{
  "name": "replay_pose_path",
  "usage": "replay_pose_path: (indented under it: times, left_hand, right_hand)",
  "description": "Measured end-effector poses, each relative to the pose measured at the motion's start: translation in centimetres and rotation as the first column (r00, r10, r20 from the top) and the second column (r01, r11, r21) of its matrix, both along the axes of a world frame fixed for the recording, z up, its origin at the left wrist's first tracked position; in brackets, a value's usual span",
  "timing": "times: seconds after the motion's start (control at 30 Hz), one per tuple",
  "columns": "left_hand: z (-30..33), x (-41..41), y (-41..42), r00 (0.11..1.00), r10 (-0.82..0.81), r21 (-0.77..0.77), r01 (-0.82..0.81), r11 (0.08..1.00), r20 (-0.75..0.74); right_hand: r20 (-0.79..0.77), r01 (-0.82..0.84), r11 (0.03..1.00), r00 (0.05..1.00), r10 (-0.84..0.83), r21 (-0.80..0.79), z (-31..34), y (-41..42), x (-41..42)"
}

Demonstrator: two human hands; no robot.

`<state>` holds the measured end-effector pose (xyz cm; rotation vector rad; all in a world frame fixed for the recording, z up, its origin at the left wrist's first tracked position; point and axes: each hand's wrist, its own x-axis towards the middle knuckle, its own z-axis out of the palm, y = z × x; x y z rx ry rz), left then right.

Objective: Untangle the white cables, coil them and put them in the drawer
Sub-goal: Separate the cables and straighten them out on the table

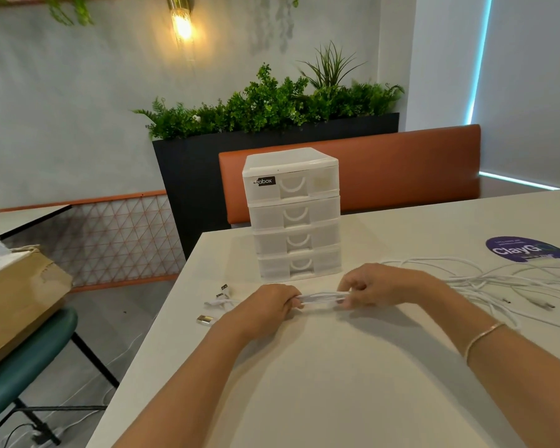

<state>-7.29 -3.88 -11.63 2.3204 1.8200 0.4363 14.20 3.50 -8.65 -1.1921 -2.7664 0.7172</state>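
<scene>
A folded bundle of white cable (320,299) stretches between both hands just above the white table (320,383). My left hand (269,307) grips its left end with curled fingers. My right hand (372,286) pinches its right end. A loose tangle of white cables (498,282) lies on the table to the right, touching nothing I hold. Left of my left hand lie several cable ends with plugs (222,297). The white drawer unit (293,215) stands behind my hands with all its drawers closed.
A purple round sticker (527,248) is on the table at the far right. An orange bench back (401,166) and a dark planter (181,176) stand behind the table. A cardboard box (17,299) rests on a teal seat at left, beyond the table's left edge.
</scene>
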Motion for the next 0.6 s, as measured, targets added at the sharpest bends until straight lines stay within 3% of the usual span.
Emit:
replay_pose_path:
  times: [0.13, 0.23, 0.3, 0.37, 0.4, 0.5, 0.6]
  left_hand:
    - [-0.1, -0.6, 0.3, 0.999, 0.039, -0.025, -0.039, 0.999, -0.005]
    - [0.0, -1.0, 0.3, 0.998, 0.054, -0.035, -0.054, 0.998, -0.021]
    - [0.0, -0.9, 0.3, 0.998, 0.062, -0.041, -0.062, 0.997, 0.004]
    - [0.2, -0.7, 0.3, 0.998, 0.07, -0.057, -0.069, 0.996, 0.009]
    - [0.3, -0.6, 0.3, 0.997, 0.072, -0.063, -0.072, 0.995, 0.0]
    - [0.7, -0.4, 0.1, 0.997, 0.077, -0.077, -0.079, 0.994, -0.023]
    - [0.8, -0.4, -0.2, 0.996, 0.08, -0.089, -0.082, 0.993, -0.028]
  right_hand:
    - [0.099, 0.033, 0.999, 0.995, -0.033, -0.003, 1.5, 2.3, 5.2]
    - [0.163, 0.187, 0.979, 0.966, -0.198, 0.085, 2.7, 4.4, 9.5]
    - [0.279, 0.281, 0.942, 0.904, -0.324, 0.183, 3.1, 5.5, 11.3]
    - [0.449, 0.276, 0.912, 0.802, -0.393, 0.305, 3.0, 5.5, 11.0]
    - [0.459, 0.251, 0.9, 0.792, -0.402, 0.356, 2.7, 5.0, 10.0]
    - [0.183, 0.159, 0.917, 0.954, -0.238, 0.365, 2.6, 1.4, 4.5]
    - [0.062, 0.006, 0.97, 0.998, -0.021, 0.241, 1.8, -2.3, -1.2]
